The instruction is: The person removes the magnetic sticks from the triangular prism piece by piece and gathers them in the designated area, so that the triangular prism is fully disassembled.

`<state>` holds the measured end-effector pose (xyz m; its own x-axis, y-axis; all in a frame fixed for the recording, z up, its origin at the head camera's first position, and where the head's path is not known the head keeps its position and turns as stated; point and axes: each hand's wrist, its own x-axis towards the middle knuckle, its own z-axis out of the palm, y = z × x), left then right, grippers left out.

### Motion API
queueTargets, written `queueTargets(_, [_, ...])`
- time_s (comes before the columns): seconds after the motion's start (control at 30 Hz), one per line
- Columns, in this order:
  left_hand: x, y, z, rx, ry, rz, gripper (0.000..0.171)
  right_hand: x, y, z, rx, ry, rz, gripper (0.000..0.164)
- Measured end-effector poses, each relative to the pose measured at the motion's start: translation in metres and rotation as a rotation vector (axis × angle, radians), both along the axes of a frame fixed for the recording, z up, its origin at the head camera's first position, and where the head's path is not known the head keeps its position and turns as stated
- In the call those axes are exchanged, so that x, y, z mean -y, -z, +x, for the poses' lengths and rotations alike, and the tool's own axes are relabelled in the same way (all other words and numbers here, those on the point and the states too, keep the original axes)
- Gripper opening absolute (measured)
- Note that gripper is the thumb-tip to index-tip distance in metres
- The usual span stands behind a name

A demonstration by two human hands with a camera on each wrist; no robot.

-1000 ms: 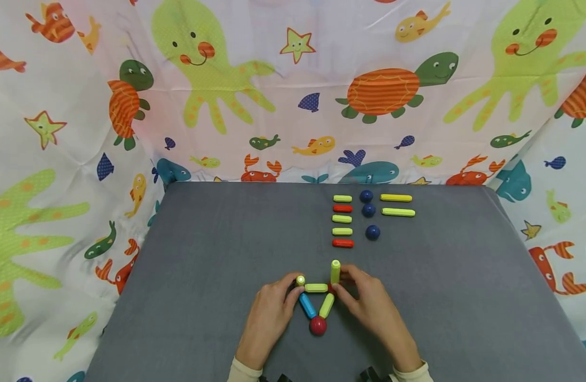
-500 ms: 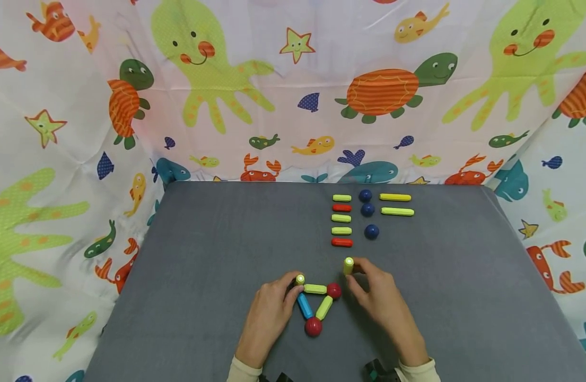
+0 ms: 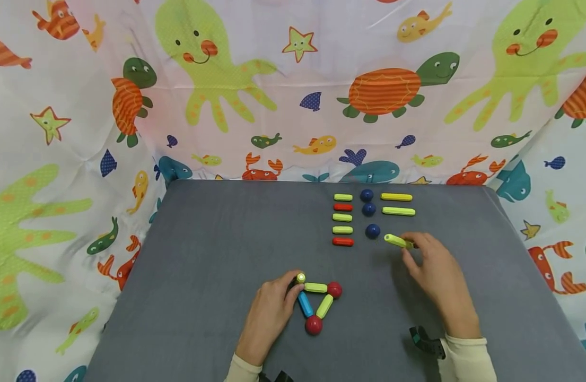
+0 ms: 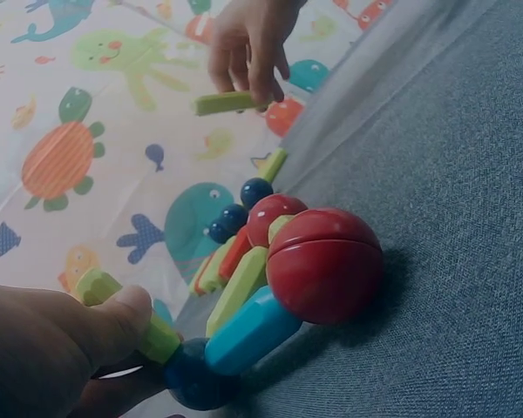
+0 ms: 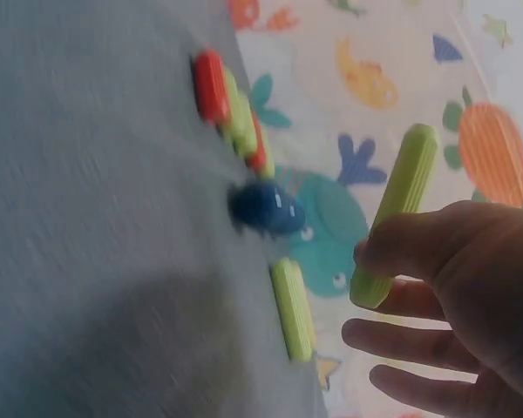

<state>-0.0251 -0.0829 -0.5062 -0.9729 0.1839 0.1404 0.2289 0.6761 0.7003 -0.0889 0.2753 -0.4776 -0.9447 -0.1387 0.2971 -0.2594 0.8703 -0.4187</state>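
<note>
In the head view my left hand (image 3: 268, 313) pinches an upright light green magnetic rod (image 3: 300, 278). This rod stands on a dark blue ball (image 4: 200, 379), seen in the left wrist view, at one corner of a flat triangle. The triangle's sides are a blue rod (image 3: 305, 305) and two light green rods (image 3: 315, 287); red balls (image 3: 314, 325) sit at its other corners. My right hand (image 3: 440, 276) holds a longer light green rod (image 5: 403, 187) between thumb and fingers, raised off the table and right of the loose balls.
Short green and red rods (image 3: 343, 242) lie in a column at the back of the grey table (image 3: 216, 239). Beside them are three dark blue balls (image 3: 372, 231) and two long rods (image 3: 398, 211), yellow and green. A sea-animal cloth (image 3: 283, 106) hangs behind.
My right hand has moved away from the triangle's right red ball, back and to the right, carrying the long green rod, which has tipped from upright. The left hand stays put.
</note>
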Motion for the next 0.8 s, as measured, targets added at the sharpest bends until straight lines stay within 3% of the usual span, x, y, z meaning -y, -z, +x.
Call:
queueTargets(0.17, [-0.001,0.001,0.001,-0.004,-0.001,0.000,0.022,-0.027,-0.003,-0.018,0.046,0.023,0.089,0.034])
queueTargets(0.3, [-0.002,0.001,0.001,0.010,-0.001,0.007,0.021,-0.038,0.005,-0.032,0.049,0.027,0.140,0.032])
queueTargets(0.53, [0.000,0.000,0.001,0.010,0.010,0.020,0.021,-0.043,0.021,-0.056,0.132,0.015,0.198,0.031])
queueTargets(0.8, [0.002,0.000,0.001,0.013,0.012,0.012,0.025,-0.041,0.025,-0.073,0.210,0.001,0.214,0.029])
